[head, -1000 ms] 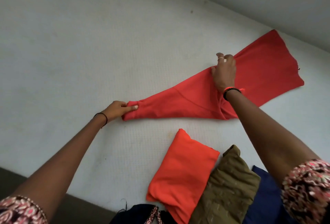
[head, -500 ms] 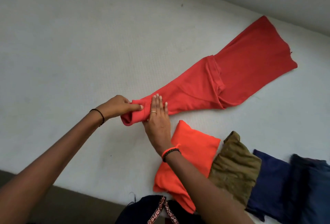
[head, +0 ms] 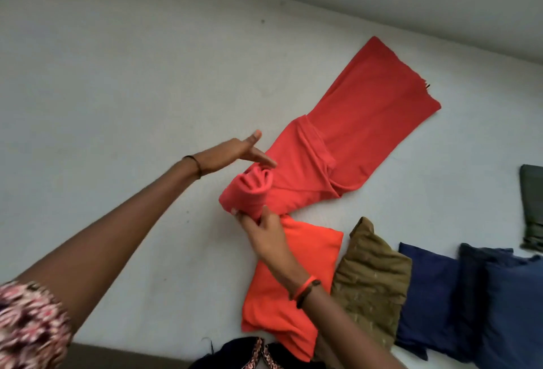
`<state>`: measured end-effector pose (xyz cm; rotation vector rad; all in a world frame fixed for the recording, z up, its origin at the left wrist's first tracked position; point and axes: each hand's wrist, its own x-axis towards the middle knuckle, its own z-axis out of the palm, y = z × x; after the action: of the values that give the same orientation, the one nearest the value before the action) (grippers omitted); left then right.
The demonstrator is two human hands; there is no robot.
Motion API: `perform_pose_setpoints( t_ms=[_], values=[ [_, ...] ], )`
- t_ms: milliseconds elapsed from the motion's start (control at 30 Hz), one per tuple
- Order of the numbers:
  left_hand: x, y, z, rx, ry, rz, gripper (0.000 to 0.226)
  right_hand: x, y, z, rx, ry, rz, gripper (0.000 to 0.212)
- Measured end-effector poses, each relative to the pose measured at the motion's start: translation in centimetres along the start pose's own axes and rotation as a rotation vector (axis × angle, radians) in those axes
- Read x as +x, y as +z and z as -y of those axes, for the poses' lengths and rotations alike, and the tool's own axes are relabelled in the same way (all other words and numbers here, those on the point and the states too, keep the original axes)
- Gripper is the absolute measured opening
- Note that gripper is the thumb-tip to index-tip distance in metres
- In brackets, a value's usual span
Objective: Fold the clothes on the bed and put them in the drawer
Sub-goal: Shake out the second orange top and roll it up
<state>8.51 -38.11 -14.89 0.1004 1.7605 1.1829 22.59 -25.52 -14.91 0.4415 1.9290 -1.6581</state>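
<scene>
We are gripping the rolled end [head: 249,192] of the red garment [head: 352,139] with our right hand [head: 266,230], fingers and thumb curling round its near side. Our left hand [head: 232,152] is hovering at eleven o'clock of the roll, fingers straight and pressed together, thumb lifting away; whether the fingertips are touching the cloth we cannot tell. From the roll the red garment is stretching flat toward one o'clock across the bed [head: 117,89], most of its length lying unrolled. At five o'clock of our right hand an orange piece [head: 293,274] is lying folded just beside the roll, and toward three o'clock of it an olive piece [head: 370,277] and navy pieces [head: 435,289] are sitting folded in a row. A green garment [head: 531,207] at the right edge and a dark patterned garment [head: 249,357] at six o'clock are showing too little to judge. We are judging the folding partway along: several pieces done, this one just beginning, and the drawer, nowhere showing, waiting for everything.
</scene>
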Motion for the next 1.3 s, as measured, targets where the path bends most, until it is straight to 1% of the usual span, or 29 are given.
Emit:
perform_pose_setpoints(
  t_ms=[33, 100, 167, 233, 300, 333, 367, 400, 467, 533, 600, 633, 667, 700, 767, 800, 833, 900, 933, 967, 1000, 1033, 1067, 1100, 1133, 1167, 1200, 1233, 1300],
  values=[
    [1.4, 0.7, 0.3, 0.026, -0.038, 0.014, 0.082, 0.6, -1.3, 0.9, 0.089, -0.001, 0.024, 0.022],
    [3.6, 1.8, 0.9, 0.084, -0.117, -0.012, 0.087, 1.8, -4.1, 2.2, 0.280, 0.047, 0.071, 0.018],
    [4.5, 2.3, 1.1, 0.116, -0.157, -0.088, 0.079, 3.1, -7.0, 3.2, 0.464, 0.128, 0.097, 0.016],
    [5.3, 2.1, 1.8, 0.116, -0.165, -0.150, 0.077, 5.0, -9.8, 3.2, 0.592, 0.200, 0.078, 0.017],
    [5.8, 1.8, 3.0, 0.131, -0.198, -0.162, 0.088, 7.1, -11.9, 3.1, 0.651, 0.265, 0.020, 0.017],
    [5.9, 1.6, 3.7, 0.122, -0.207, -0.162, 0.096, 8.3, -12.7, 2.5, 0.637, 0.300, -0.005, 0.018],
    [5.9, 1.6, 4.1, 0.110, -0.197, -0.169, 0.099, 9.3, -13.4, 2.3, 0.606, 0.348, -0.023, 0.018],
    [5.8, 1.7, 4.5, 0.096, -0.181, -0.183, 0.093, 10.1, -13.8, 2.0, 0.559, 0.400, -0.027, 0.021],
    [5.6, 2.2, 5.0, 0.090, -0.112, -0.194, 0.086, 11.3, -14.4, 1.5, 0.483, 0.498, -0.025, 0.036],
    [5.6, 2.5, 5.9, 0.222, 0.002, -0.253, 0.086, 11.9, -14.7, 1.7, 0.436, 0.572, 0.006, 0.051],
    [5.5, 2.5, 7.5, 0.371, 0.070, -0.348, 0.078, 12.2, -15.1, 2.3, 0.451, 0.595, 0.025, 0.057],
    [5.2, 2.5, 8.2, 0.390, 0.085, -0.400, 0.074, 12.3, -15.3, 2.7, 0.481, 0.594, 0.021, 0.059],
    [5.0, 2.3, 8.7, 0.393, 0.086, -0.433, 0.073, 12.5, -15.6, 2.8, 0.502, 0.579, 0.006, 0.058],
    [4.8, 2.3, 8.8, 0.396, 0.100, -0.445, 0.074, 12.6, -15.8, 2.8, 0.505, 0.552, -0.014, 0.051],
    [4.7, 2.3, 8.8, 0.431, 0.118, -0.446, 0.074, 12.7, -15.8, 2.7, 0.473, 0.500, -0.080, 0.031],
    [4.8, 2.3, 8.6, 0.451, 0.124, -0.442, 0.073, 12.8, -15.7, 2.6, 0.450, 0.485, -0.114, 0.026],
    [4.9, 2.3, 8.5, 0.466, 0.130, -0.439, 0.074, 12.9, -15.6, 2.6, 0.431, 0.476, -0.140, 0.026],
    [5.0, 2.1, 8.5, 0.488, 0.135, -0.432, 0.074, 13.0, -15.2, 2.6, 0.352, 0.468, -0.197, 0.034],
    [5.0, 2.0, 8.5, 0.494, 0.131, -0.429, 0.074, 13.0, -15.0, 2.8, 0.266, 0.447, -0.245, 0.043],
    [4.9, 2.0, 8.4, 0.497, 0.126, -0.426, 0.073, 13.0, -15.0, 2.9, 0.118, 0.410, -0.312, 0.053],
    [4.9, 2.0, 8.4, 0.498, 0.117, -0.421, 0.073, 12.9, -14.9, 3.0, -0.114, 0.346, -0.390, 0.061],
    [4.9, 2.0, 8.3, 0.496, 0.107, -0.416, 0.073, 12.8, -14.6, 3.2, -0.436, 0.251, -0.472, 0.065],
    [5.0, 2.1, 8.2, 0.491, 0.094, -0.413, 0.074, 12.5, -14.1, 3.4, -0.758, 0.115, -0.559, 0.065],
    [5.0, 2.1, 8.2, 0.485, 0.083, -0.412, 0.074, 11.7, -13.0, 3.7, -0.987, -0.053, -0.629, 0.066],
    [4.9, 2.2, 8.0, 0.477, 0.077, -0.414, 0.075, 11.0, -11.5, 3.9, -1.094, -0.203, -0.665, 0.069],
    [5.0, 2.3, 8.0, 0.467, 0.073, -0.419, 0.075, 10.3, -9.7, 3.9, -1.119, -0.307, -0.658, 0.073],
    [4.9, 2.3, 8.0, 0.454, 0.068, -0.418, 0.074, 9.7, -7.8, 3.4, -1.115, -0.361, -0.600, 0.081],
    [4.8, 2.3, 7.7, 0.441, 0.069, -0.418, 0.074, 9.1, -6.0, 2.8, -1.125, -0.353, -0.510, 0.091],
    [4.7, 2.2, 7.1, 0.422, 0.087, -0.430, 0.074, 8.2, -3.8, 1.3, -1.154, -0.215, -0.313, 0.115]
  ],
)
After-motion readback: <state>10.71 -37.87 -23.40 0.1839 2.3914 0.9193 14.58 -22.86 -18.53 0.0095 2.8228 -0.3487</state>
